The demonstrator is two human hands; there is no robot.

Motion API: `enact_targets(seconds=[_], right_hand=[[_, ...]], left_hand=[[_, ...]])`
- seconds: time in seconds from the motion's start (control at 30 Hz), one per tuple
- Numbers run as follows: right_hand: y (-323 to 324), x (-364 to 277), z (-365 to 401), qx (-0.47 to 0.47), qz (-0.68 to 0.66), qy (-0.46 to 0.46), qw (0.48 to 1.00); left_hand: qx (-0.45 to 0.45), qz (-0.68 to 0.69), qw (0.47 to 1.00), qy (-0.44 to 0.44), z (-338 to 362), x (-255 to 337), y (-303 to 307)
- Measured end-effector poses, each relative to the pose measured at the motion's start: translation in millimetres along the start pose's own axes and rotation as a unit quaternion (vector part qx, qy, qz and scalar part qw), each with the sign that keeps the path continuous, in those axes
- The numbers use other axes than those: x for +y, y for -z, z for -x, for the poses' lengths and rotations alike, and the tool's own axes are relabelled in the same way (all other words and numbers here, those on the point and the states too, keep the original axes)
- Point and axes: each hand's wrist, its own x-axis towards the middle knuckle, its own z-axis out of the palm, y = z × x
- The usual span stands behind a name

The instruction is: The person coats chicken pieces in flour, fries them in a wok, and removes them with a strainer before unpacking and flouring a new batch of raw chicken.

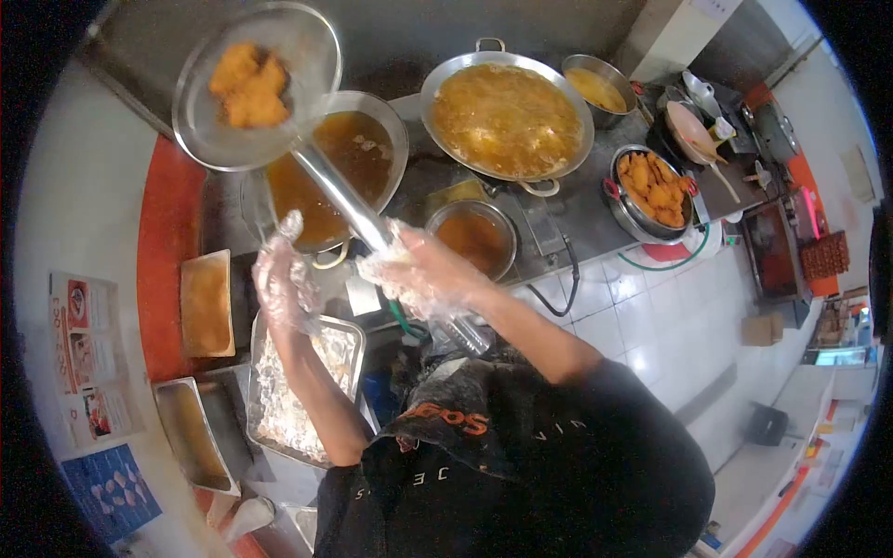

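Note:
My right hand [420, 272], in a clear plastic glove, is closed around the metal handle of a large strainer ladle [323, 177]. Several golden fried pieces [249, 86] lie in its bowl, raised at the upper left, partly over a wide pan of dark oil [349, 158]. My left hand [286, 284], also gloved, is held up beside that pan's near edge, fingers raised and nothing visible in them. Below it stands a metal tray [353, 349] of white, floury coating.
A second large pan of bubbling oil [507, 121] sits at the back. Nearby are a smaller pot of brown liquid [473, 240], a bowl of yellow liquid [595, 88] and a basin of fried pieces [654, 191]. Rectangular metal containers [206, 302] line the left side.

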Motion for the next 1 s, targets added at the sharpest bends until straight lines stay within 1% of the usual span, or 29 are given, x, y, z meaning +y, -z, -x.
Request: enact_targets(seconds=[0.03,0.07,0.13,0.17,0.2,0.23,0.27,0.3,0.33,0.37,0.4,0.43,0.47,0.53,0.57,0.6,0.67,0.7,0.73,0.77,0.8,0.87,0.9,0.93,0.97,1.0], right_hand=[[-6.1,41.7,-9.7,0.075,0.046,0.092,0.992],[-4.0,52.0,-11.4,0.072,0.046,0.093,0.992],[1.9,65.1,-9.4,-0.057,-0.023,-0.018,0.998],[5.7,81.0,-11.7,-0.066,0.061,0.058,0.994],[5.6,78.4,-7.9,-0.064,0.063,0.065,0.994],[4.3,72.1,-1.6,-0.057,0.037,0.003,0.998],[4.5,66.3,1.6,-0.048,0.010,-0.061,0.997],[5.0,61.2,1.8,-0.037,0.005,-0.089,0.995],[3.8,55.0,1.5,-0.035,0.002,-0.093,0.995],[3.4,47.7,-0.4,-0.029,0.064,-0.026,0.997],[2.5,39.2,-3.0,-0.025,0.125,0.041,0.991],[1.2,29.0,-3.2,-0.001,0.066,0.050,0.997],[1.8,20.3,-5.4,-0.002,0.065,0.047,0.997],[1.5,5.5,-8.2,0.006,0.086,0.186,0.979],[-4.3,-2.3,-8.1,0.035,0.006,0.162,0.986],[-3.4,-4.3,-6.6,0.035,0.006,0.162,0.986],[-0.8,-7.2,-6.3,0.003,-0.021,0.082,0.996],[-3.0,-5.5,-3.9,0.002,-0.022,0.084,0.996],[-7.3,-0.9,0.8,0.030,-0.023,0.075,0.996],[-9.0,4.2,4.0,0.057,-0.025,0.065,0.996],[-6.2,9.3,6.0,0.057,-0.025,0.066,0.996],[0.8,29.0,9.2,-0.036,0.045,-0.071,0.996],[2.1,59.0,2.3,-0.012,0.060,-0.020,0.998],[1.5,67.3,3.8,-0.015,0.059,-0.018,0.998],[3.4,70.9,5.4,-0.017,0.054,-0.051,0.997],[5.4,75.8,5.4,-0.019,0.049,-0.084,0.995]], left_hand=[[0.021,-0.011,0.999,0.025,5.0,-4.0,-9.0],[0.043,-0.021,0.998,0.050,6.9,-11.3,-13.3],[0.082,-0.088,0.986,0.118,23.8,-42.6,3.7],[0.082,-0.088,0.986,0.115,27.9,-68.3,17.4],[0.028,-0.062,0.996,0.056,23.5,-95.9,32.2],[-0.028,-0.034,0.999,-0.004,18.6,-92.4,27.9],[-0.033,-0.033,0.999,-0.009,14.0,-88.7,25.6],[-0.015,-0.081,0.996,0.018,14.4,-85.8,25.9],[0.004,-0.130,0.990,0.049,19.1,-80.7,23.8],[-0.036,-0.097,0.993,0.063,5.6,-69.9,24.9],[-0.009,-0.049,0.997,0.053,10.0,-66.0,18.6],[0.019,-0.001,0.999,0.041,20.7,-21.8,-6.5],[0.006,-0.002,0.996,0.086,11.9,0.0,-8.3],[-0.012,0.018,1.000,-0.016,-3.9,6.7,-1.5],[-0.011,0.018,1.000,-0.015,-5.8,11.1,-4.7],[0.007,0.009,1.000,-0.009,-6.0,18.8,-8.2],[0.026,-0.001,1.000,-0.005,-5.0,19.7,-8.5],[0.013,-0.013,1.000,-0.022,-4.2,9.9,-5.0],[0.000,-0.023,0.999,-0.040,-2.0,5.5,-2.0],[-0.024,-0.020,0.999,-0.009,8.0,7.9,-4.2],[-0.047,-0.039,0.997,-0.049,10.5,-3.5,-2.7],[-0.021,-0.039,0.999,0.010,15.5,-35.7,4.7],[-0.019,-0.040,0.999,0.009,21.0,-53.5,8.1],[0.024,-0.055,0.997,0.055,25.2,-70.4,11.5],[0.066,-0.068,0.991,0.096,24.8,-74.0,12.5],[0.067,-0.067,0.991,0.089,21.6,-72.6,15.9]])
